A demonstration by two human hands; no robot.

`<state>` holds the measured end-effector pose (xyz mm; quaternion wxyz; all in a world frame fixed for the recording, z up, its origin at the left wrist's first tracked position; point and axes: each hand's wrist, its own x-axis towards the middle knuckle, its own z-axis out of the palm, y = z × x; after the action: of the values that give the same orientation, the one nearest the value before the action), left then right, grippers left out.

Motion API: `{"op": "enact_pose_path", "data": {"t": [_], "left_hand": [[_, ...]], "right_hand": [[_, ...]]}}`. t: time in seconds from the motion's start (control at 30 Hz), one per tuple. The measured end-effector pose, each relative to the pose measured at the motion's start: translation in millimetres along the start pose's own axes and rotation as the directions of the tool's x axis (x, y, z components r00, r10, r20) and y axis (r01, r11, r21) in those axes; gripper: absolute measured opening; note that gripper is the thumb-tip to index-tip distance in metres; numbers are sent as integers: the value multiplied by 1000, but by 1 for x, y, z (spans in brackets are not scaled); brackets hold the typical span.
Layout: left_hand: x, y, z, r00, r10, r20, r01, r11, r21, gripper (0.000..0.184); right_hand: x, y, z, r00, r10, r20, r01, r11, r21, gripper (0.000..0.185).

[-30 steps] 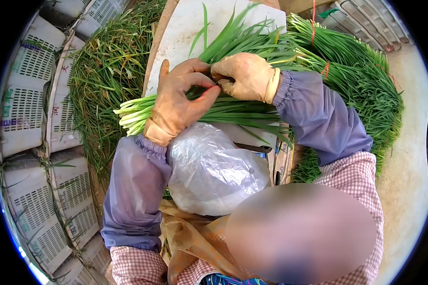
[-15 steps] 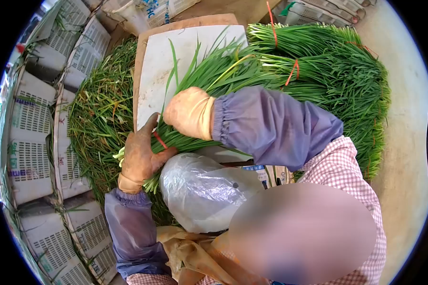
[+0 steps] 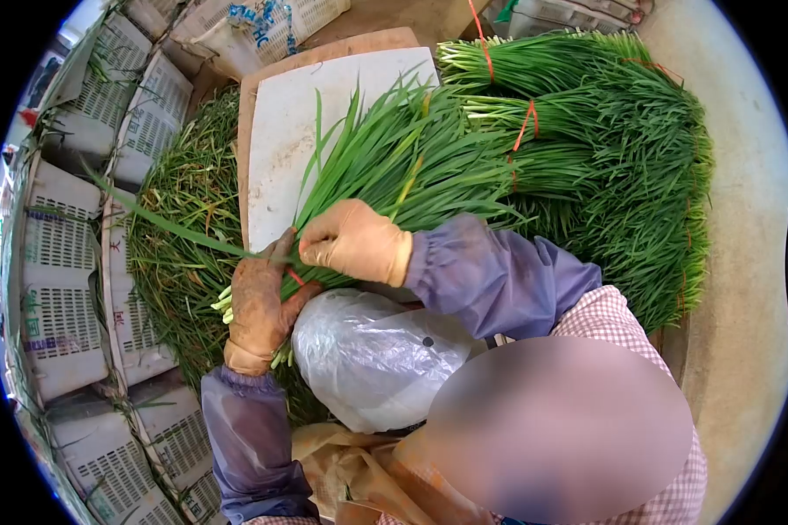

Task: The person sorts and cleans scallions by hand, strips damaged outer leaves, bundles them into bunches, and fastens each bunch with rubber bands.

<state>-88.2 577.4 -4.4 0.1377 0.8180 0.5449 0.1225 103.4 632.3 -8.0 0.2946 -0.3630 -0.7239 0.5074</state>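
Note:
A loose bunch of garlic chives (image 3: 385, 166) lies fanned over the white board (image 3: 276, 149), its pale stem ends at the lower left. My left hand (image 3: 258, 302), in a stained glove, is closed around the bunch near those ends, beside a red band (image 3: 295, 276). Just right of it, my right hand (image 3: 356, 241) is over the leaves in a tan glove with its fingers pinched. One long chive leaf (image 3: 184, 231) stretches left across my left fingertips, and its near end meets the right fingertips. A clear plastic covering (image 3: 376, 354) bulges below the bunch.
Tied chive bundles (image 3: 604, 131) with red bands are stacked at the right. A heap of loose, partly yellowed leaves (image 3: 193, 192) lies left of the board. White slatted crates (image 3: 66, 271) line the far left, and another crate (image 3: 263, 26) stands at the back.
My right hand has moved down and right, off the leaves towards my left hand's side. A long leaf now sticks out to the left. My left hand keeps its hold on the bunch.

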Motion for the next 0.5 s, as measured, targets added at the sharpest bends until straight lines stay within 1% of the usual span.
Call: {"op": "enact_pose_path", "data": {"t": [0.03,0.07,0.1,0.13,0.17,0.2,0.27,0.33,0.37,0.4,0.43,0.47,0.5], "left_hand": [[-1,1,-1,1000,-11,-9,11,1000,6,61],[-3,1,-1,1000,-18,-10,18,1000,4,61],[-2,1,-1,1000,-11,-15,11,1000,16,64],[-2,1,-1,1000,0,-20,1,1000,29,68],[0,3,-2,1000,2,-25,-1,1000,29,68],[1,5,-5,1000,-15,-10,15,1000,-1,71],[3,9,-10,999,-39,1,39,999,-33,75],[5,12,-14,988,-114,102,122,990,-72,74],[4,13,-14,987,-120,105,128,989,-73,74],[5,13,-15,990,-106,88,113,991,-79,74],[6,13,-16,994,-90,70,95,992,-83,74],[9,16,-16,993,-90,71,95,992,-79,74],[12,20,-15,994,-102,33,106,984,-142,71]], "right_hand": [[0,-3,-3,999,36,-14,-33,980,198,15],[-1,-7,-10,997,78,-19,-64,919,388,14],[-5,-20,-27,999,53,-5,-45,887,459,13],[-5,-24,-39,1000,11,-12,-4,888,461,13],[-8,-28,-56,995,93,27,-97,943,318,14],[-12,-29,-73,982,179,54,-185,969,164,16],[-19,4,-98,988,112,-108,-108,993,44,18],[-24,21,-122,959,110,-262,-143,984,-110,20],[-22,31,-127,960,113,-257,-145,984,-107,20],[-19,41,-130,932,-153,-328,42,946,-320,22],[-17,49,-130,844,-416,-338,195,826,-529,23],[-15,58,-125,843,-417,-341,196,827,-527,23],[-14,66,-115,863,-450,-229,240,765,-598,28]]}}
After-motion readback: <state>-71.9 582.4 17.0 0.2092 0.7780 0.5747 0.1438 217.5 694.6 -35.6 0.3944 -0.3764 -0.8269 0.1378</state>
